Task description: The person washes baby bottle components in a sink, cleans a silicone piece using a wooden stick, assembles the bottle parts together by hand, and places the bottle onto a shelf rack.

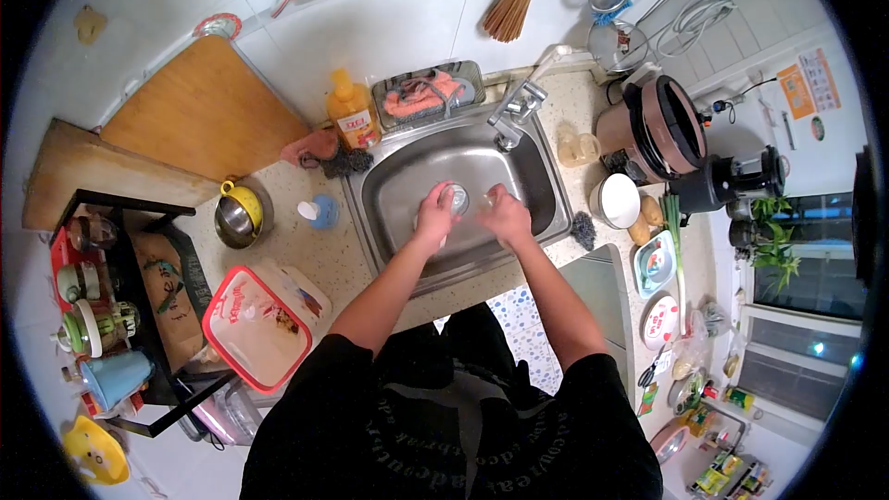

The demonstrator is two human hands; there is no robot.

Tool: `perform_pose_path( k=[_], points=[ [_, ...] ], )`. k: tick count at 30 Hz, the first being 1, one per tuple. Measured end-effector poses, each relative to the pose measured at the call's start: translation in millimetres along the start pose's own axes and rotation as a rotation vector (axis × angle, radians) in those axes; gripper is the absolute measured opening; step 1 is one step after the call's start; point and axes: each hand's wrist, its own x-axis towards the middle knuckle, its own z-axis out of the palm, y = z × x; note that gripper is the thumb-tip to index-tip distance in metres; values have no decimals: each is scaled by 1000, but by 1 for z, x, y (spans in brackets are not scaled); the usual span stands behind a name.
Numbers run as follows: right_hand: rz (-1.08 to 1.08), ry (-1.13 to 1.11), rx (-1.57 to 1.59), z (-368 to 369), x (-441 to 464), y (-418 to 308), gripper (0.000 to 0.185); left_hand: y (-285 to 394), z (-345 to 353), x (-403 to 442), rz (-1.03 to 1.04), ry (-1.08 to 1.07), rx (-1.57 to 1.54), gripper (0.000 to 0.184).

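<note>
Over the steel sink (394, 182), my left hand (433, 215) is closed around a small clear glass cup (457, 198), whose round rim faces up. Close to its right, my right hand (507, 218) has its fingers curled together. A pale, see-through shape shows by those fingertips, too blurred to name. The two hands are apart, both above the basin floor. Beyond them the chrome faucet (519, 109) stands at the sink's back right corner; I cannot make out any running water.
An orange soap bottle (355, 116) and a wire basket (384, 97) with a pink cloth line the sink's back. A blue-labelled bottle (321, 212) and red-rimmed bin (211, 315) are left. A white container (615, 201), rice cooker (648, 130) and steel scrubber (582, 231) are right.
</note>
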Motion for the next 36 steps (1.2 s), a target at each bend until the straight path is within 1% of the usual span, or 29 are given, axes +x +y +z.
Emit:
perform_pose_path(
  k=[2, 5, 8, 11, 14, 17, 20, 23, 26, 29, 30, 33, 35, 36],
  points=[
    [-32, 38, 54, 16, 4, 13, 67, 12, 2, -7, 119, 33, 274, 30],
    [-45, 33, 226, 27, 3, 21, 72, -3, -9, 9, 884, 152, 806, 32],
    [-93, 64, 394, 44, 6, 31, 69, 7, -7, -1, 841, 147, 1005, 37],
    [-85, 96, 508, 54, 4, 33, 67, 22, -6, -11, 779, 30, 1025, 38],
    [-98, 108, 643, 60, 0, 35, 64, 29, -6, -14, 778, -28, 1061, 40],
    [-79, 154, 749, 54, -14, 27, 56, 28, -9, -13, 901, -66, 1071, 37],
    [-144, 95, 791, 54, -21, 30, 54, 34, -8, -17, 993, -108, 1086, 41],
    [-190, 105, 869, 63, -22, 38, 49, 33, -7, -14, 983, -79, 1056, 42],
    [-242, 133, 868, 63, -29, 41, 51, 37, 7, -5, 529, -1, 220, 35],
    [-219, 112, 964, 54, -43, 34, 54, 62, 14, -2, 132, 170, -589, 38],
    [-199, 72, 999, 45, -49, 27, 58, 80, 20, -13, 102, 130, -670, 49],
    [-168, -56, 1103, 27, -63, 7, 68, 77, 10, -19, -41, -204, -874, 63],
    [-186, -140, 1178, 25, -62, -2, 72, 74, 23, -18, -77, -114, -888, 71],
    [-280, -109, 1281, 25, -61, -9, 62, 76, 29, -24, -83, -125, -882, 70]
  ],
)
